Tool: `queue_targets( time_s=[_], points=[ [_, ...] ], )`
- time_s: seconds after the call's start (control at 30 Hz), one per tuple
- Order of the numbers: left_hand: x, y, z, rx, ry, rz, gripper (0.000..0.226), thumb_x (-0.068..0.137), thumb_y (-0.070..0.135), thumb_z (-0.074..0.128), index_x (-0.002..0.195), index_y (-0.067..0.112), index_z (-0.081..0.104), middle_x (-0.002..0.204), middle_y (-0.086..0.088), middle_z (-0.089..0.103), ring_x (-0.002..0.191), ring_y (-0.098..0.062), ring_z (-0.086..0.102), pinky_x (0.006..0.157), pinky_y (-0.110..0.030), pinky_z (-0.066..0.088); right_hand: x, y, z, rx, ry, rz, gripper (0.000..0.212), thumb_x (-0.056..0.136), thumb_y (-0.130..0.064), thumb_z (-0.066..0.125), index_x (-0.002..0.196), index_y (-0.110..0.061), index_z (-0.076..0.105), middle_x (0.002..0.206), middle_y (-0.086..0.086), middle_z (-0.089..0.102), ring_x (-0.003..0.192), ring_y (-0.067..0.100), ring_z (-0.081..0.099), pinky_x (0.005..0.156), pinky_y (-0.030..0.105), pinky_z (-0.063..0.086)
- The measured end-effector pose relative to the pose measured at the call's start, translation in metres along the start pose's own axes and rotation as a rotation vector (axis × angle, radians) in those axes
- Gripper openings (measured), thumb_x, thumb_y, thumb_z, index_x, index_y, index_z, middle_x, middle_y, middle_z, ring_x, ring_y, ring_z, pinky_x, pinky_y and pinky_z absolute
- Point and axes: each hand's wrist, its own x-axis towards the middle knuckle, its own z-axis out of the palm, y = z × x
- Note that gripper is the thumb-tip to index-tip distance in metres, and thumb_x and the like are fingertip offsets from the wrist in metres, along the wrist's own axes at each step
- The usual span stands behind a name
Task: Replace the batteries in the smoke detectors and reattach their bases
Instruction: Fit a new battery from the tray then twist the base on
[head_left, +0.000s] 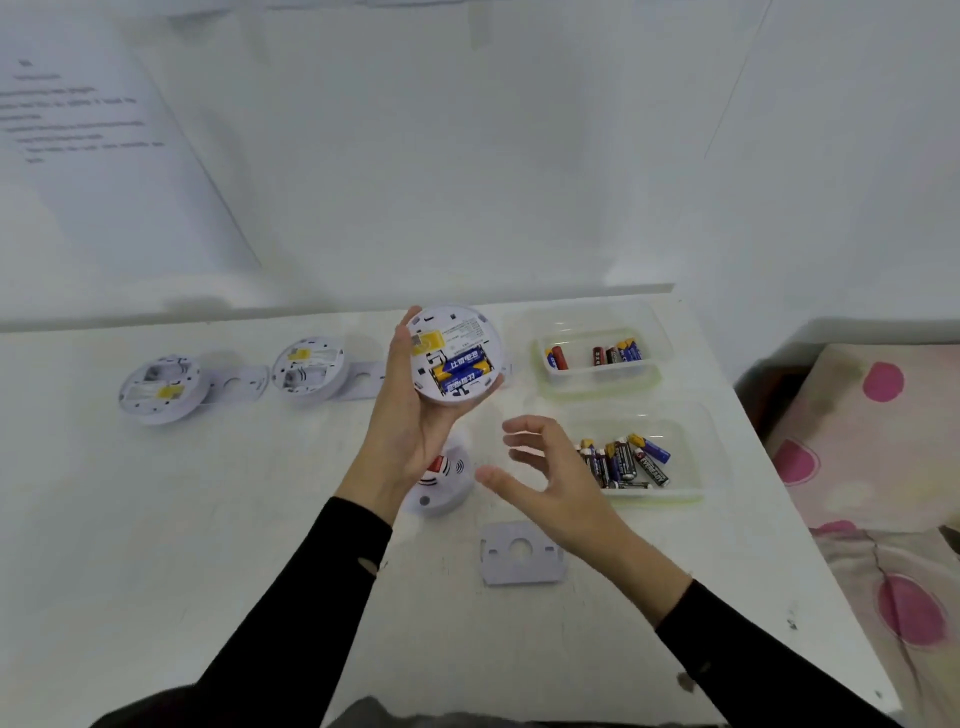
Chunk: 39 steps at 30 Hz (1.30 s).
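A printed paper sheet (104, 156) hangs on the white wall at far left, its text too blurred to read. Below it, on a scuffed white table (208, 519), the leftmost smoke detector (158, 389), a round white plastic disc, lies back-up with a yellow label and a bare battery bay; a flat base plate (239, 384) with a centre hole lies just beside it. A second smoke detector (309, 369) lies the same way, its own plate (369, 376) touching its right side.

At centre the person's left hand (410, 415), in a black sleeve, holds a third smoke detector (457, 356) above the table, back towards the camera. The thumb curls over the upper left rim and the fingertips hook the lower right edge. Two blue-and-yellow batteries (460, 370) sit side by side in its bay.

Under that wrist a fourth smoke detector (444, 483) rests face-up on the table, showing a red mark and sounder slots. Nearer the front edge lies a loose base plate (519, 553), squarish with rounded corners.

The right hand (550, 478) hovers over the table beside the near container, fingers spread and gently curved, holding nothing.

To the right are two clear plastic containers. The far container (587, 371) holds a few batteries, red ones and blue ones (618, 354). The near container (691, 467) holds a denser heap of batteries (623, 462), mostly dark with blue and yellow. Past the table edge lies pale bedding (883, 467) with pink dots.
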Motion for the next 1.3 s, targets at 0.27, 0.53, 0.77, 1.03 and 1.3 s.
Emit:
queue_targets(
  time_s=[0.27, 0.53, 0.77, 1.03, 1.3],
  points=[
    [-0.021, -0.003, -0.021, -0.026, -0.001, -0.078, 0.057, 0.089, 0.048, 0.054, 0.14, 0.023, 0.05, 0.139, -0.017, 0.058, 0.121, -0.039, 0.061, 0.087, -0.059, 0.054, -0.027, 0.048, -0.019, -0.623, -0.438, -0.167, 0.069, 0.078, -0.039, 0.076, 0.137, -0.026, 0.044, 0.134, -0.015, 0.046, 0.124, 0.0, 0.04, 0.103, 0.008, 0.027],
    [-0.043, -0.002, -0.036, -0.058, -0.027, -0.096, 0.044, 0.104, 0.048, 0.035, 0.12, 0.025, 0.069, 0.138, -0.014, 0.061, 0.123, -0.038, 0.06, 0.089, -0.06, 0.053, -0.034, 0.032, -0.019, -0.417, -0.327, -0.265, 0.053, 0.077, -0.025, 0.078, 0.122, -0.024, 0.052, 0.121, -0.009, 0.052, 0.114, 0.007, 0.05, 0.097, 0.026, 0.043],
    [-0.053, 0.002, -0.028, 0.033, -0.047, -0.065, 0.049, 0.105, 0.046, 0.032, 0.143, 0.019, 0.049, 0.141, -0.013, 0.058, 0.128, -0.033, 0.057, 0.101, -0.058, 0.048, 0.004, -0.047, -0.019, -0.205, 0.073, -0.518, 0.048, 0.072, -0.012, 0.084, 0.112, -0.01, 0.056, 0.119, 0.003, 0.059, 0.116, 0.014, 0.056, 0.096, 0.018, 0.04],
    [-0.062, -0.005, -0.002, -0.005, -0.042, 0.067, 0.042, 0.098, 0.044, 0.045, 0.134, 0.024, 0.053, 0.135, -0.013, 0.062, 0.121, -0.03, 0.062, 0.1, -0.051, 0.05, 0.026, -0.058, 0.012, -0.289, 0.242, -0.502, 0.049, 0.071, -0.03, 0.083, 0.112, -0.019, 0.058, 0.112, -0.011, 0.059, 0.103, 0.009, 0.051, 0.091, 0.024, 0.04],
    [-0.059, -0.01, 0.01, -0.04, 0.047, 0.105, 0.032, 0.105, 0.038, 0.037, 0.129, 0.031, 0.057, 0.119, -0.009, 0.07, 0.106, -0.023, 0.069, 0.08, -0.035, 0.059, 0.032, -0.064, 0.029, -0.268, 0.342, -0.506, 0.049, 0.07, -0.031, 0.081, 0.111, -0.021, 0.057, 0.106, -0.019, 0.053, 0.098, 0.007, 0.046, 0.085, 0.028, 0.044]
  ],
)
